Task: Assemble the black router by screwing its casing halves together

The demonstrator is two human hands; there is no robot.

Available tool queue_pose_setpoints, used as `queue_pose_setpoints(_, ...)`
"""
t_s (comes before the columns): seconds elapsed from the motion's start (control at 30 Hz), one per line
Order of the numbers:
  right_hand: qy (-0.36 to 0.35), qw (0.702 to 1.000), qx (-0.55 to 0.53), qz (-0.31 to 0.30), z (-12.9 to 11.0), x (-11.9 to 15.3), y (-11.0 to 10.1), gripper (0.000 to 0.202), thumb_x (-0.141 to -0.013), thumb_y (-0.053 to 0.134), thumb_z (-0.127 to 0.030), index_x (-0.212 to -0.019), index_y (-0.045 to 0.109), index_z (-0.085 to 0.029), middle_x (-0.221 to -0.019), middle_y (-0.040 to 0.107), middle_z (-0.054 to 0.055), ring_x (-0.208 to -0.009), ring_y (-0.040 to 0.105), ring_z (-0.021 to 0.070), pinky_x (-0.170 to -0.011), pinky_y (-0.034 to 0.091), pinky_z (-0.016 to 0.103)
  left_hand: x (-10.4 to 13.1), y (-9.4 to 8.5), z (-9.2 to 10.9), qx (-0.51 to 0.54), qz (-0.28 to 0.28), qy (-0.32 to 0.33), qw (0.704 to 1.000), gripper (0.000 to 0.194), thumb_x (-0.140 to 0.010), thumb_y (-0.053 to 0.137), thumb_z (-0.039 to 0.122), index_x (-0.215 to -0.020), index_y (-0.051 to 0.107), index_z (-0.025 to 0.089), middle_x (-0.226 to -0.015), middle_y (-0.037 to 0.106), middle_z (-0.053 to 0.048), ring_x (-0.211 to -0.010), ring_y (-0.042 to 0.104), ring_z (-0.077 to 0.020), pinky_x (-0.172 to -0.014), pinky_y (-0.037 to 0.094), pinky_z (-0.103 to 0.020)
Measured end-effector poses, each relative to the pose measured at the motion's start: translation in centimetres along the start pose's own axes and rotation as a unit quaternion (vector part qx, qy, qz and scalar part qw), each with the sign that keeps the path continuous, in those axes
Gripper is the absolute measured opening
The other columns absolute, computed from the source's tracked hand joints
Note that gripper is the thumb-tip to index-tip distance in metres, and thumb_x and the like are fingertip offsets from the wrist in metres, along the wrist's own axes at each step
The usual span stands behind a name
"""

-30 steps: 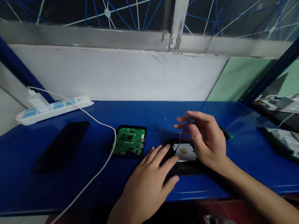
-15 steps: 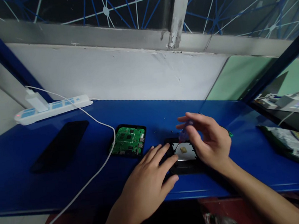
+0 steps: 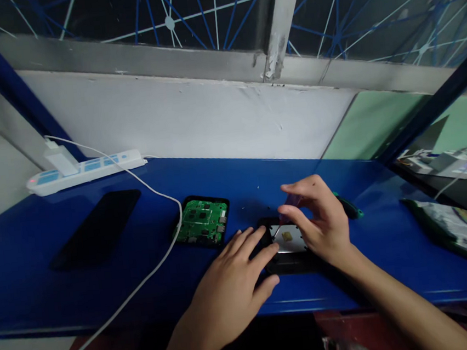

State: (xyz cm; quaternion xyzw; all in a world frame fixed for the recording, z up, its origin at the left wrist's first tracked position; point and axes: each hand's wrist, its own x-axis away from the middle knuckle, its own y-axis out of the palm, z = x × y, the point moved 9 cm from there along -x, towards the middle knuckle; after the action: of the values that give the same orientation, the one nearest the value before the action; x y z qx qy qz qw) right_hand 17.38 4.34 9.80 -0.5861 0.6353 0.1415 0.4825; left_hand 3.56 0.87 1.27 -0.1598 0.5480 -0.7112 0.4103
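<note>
My right hand (image 3: 324, 218) pinches the purplish, see-through handle of a screwdriver (image 3: 289, 207) between thumb and fingers. Its thin shaft slants down to the upper left of a silver metal plate (image 3: 295, 243), which has a small tan pad (image 3: 287, 237) in its middle. That plate sits inside a black plastic housing (image 3: 295, 264) on the table. My left hand (image 3: 233, 279) lies with fingers spread, its fingertips on the housing's left side and the plate's edge. Just left of it, a green circuit board (image 3: 200, 219) rests in another black case.
A white cable (image 3: 160, 270) runs from a power strip (image 3: 88, 169) across the blue table (image 3: 225, 170). A dark flat slab (image 3: 98, 226) lies at left. A dark green tool (image 3: 350, 208) lies behind my right hand, and a shiny packet (image 3: 457, 230) at far right.
My right hand's fingers have curled in and turned on the screwdriver handle, uncovering more of the green tool behind. My left hand keeps its place. The whole view has shifted slightly.
</note>
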Motion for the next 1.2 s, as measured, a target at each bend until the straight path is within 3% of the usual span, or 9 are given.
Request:
queue_pose_setpoints(0.13, 0.026, 0.999, -0.024, -0.009, -0.1, 0.2, 0.2, 0.035, -0.096, 0.057, -0.014, -0.128, 0.061, -0.029, -0.105, 0.07, 0.004, -0.081, 0.07, 0.0159, -0.067, 0.062, 0.034, 0.0, 0.0, 0.1, 0.001, 0.002, 0.002, 1.0, 0.047, -0.1, 0.06, 0.038, -0.144, 0.048, 0.033, -0.16, 0.038, -0.003, -0.144, 0.04, -0.0303, -0.116, 0.039, -0.052)
queue_pose_setpoints(0.27, 0.057, 0.995, -0.075, -0.025, 0.3, 0.3, 0.5, 0.032, -0.102, 0.043, -0.017, -0.128, 0.059, -0.027, -0.122, 0.069, 0.007, -0.09, 0.073, 0.018, -0.071, 0.063, 0.037, 0.1, 0.0, 0.2, 0.009, 0.006, 0.005, 1.0, 0.046, -0.099, 0.06, 0.038, -0.143, 0.049, 0.033, -0.159, 0.039, -0.003, -0.144, 0.04, -0.0303, -0.116, 0.038, -0.053)
queue_pose_setpoints(0.37, 0.03, 0.998, -0.06, -0.018, 0.2, 0.1, 0.3, 0.025, -0.098, 0.056, -0.021, -0.121, 0.063, -0.028, -0.117, 0.067, 0.007, -0.087, 0.071, 0.0183, -0.065, 0.062, 0.035, 0.1, -0.1, 0.1, 0.017, 0.005, 0.002, 1.0, 0.046, -0.099, 0.061, 0.037, -0.143, 0.049, 0.033, -0.159, 0.04, -0.003, -0.144, 0.04, -0.0311, -0.116, 0.038, -0.053)
queue_pose_setpoints(0.5, -0.03, 0.999, 0.004, 0.017, -0.7, 0.0, -0.4, 0.031, -0.087, 0.072, -0.016, -0.114, 0.068, -0.031, -0.097, 0.067, 0.003, -0.077, 0.065, 0.0166, -0.062, 0.06, 0.034, 0.1, -0.2, 0.1, 0.019, 0.006, 0.003, 1.0, 0.046, -0.099, 0.061, 0.037, -0.144, 0.049, 0.032, -0.159, 0.04, -0.003, -0.144, 0.04, -0.0315, -0.116, 0.038, -0.053)
queue_pose_setpoints(0.67, 0.057, 0.998, -0.029, 0.006, 0.5, 0.4, 0.0, 0.036, -0.097, 0.053, -0.015, -0.13, 0.058, -0.028, -0.114, 0.072, 0.006, -0.082, 0.073, 0.0162, -0.066, 0.064, 0.033, 0.2, -0.1, -0.1, 0.023, 0.011, 0.001, 1.0, 0.045, -0.1, 0.059, 0.038, -0.143, 0.049, 0.033, -0.16, 0.039, -0.002, -0.144, 0.04, -0.0308, -0.116, 0.039, -0.053)
queue_pose_setpoints(0.77, 0.076, 0.996, -0.051, -0.002, 0.8, 0.6, 0.2, 0.033, -0.1, 0.044, -0.016, -0.128, 0.057, -0.026, -0.119, 0.071, 0.006, -0.084, 0.074, 0.0157, -0.064, 0.063, 0.031, 0.2, -0.1, 0.0, 0.019, 0.01, 0.002, 1.0, 0.046, -0.1, 0.06, 0.038, -0.144, 0.049, 0.033, -0.16, 0.038, -0.002, -0.144, 0.04, -0.0306, -0.117, 0.038, -0.052)
queue_pose_setpoints(0.93, 0.083, 0.995, -0.058, 0.001, 1.3, 0.5, 0.1, 0.029, -0.1, 0.046, -0.017, -0.125, 0.057, -0.026, -0.114, 0.072, 0.004, -0.075, 0.072, 0.0134, -0.061, 0.061, 0.031, 0.0, 0.0, 0.1, 0.015, 0.001, 0.002, 1.0, 0.047, -0.099, 0.06, 0.037, -0.145, 0.048, 0.034, -0.16, 0.038, -0.002, -0.145, 0.039, -0.0303, -0.117, 0.038, -0.052)
queue_pose_setpoints(1.2, 0.108, 0.988, -0.075, 0.084, 2.9, 0.2, -1.3, 0.025, -0.101, 0.046, -0.023, -0.124, 0.056, -0.026, -0.111, 0.07, 0.005, -0.075, 0.074, 0.0141, -0.066, 0.062, 0.033, 0.2, -0.1, 0.0, 0.02, 0.001, 0.002, 1.0, 0.047, -0.099, 0.06, 0.039, -0.144, 0.048, 0.034, -0.162, 0.035, -0.001, -0.146, 0.036, -0.0301, -0.116, 0.038, -0.052)
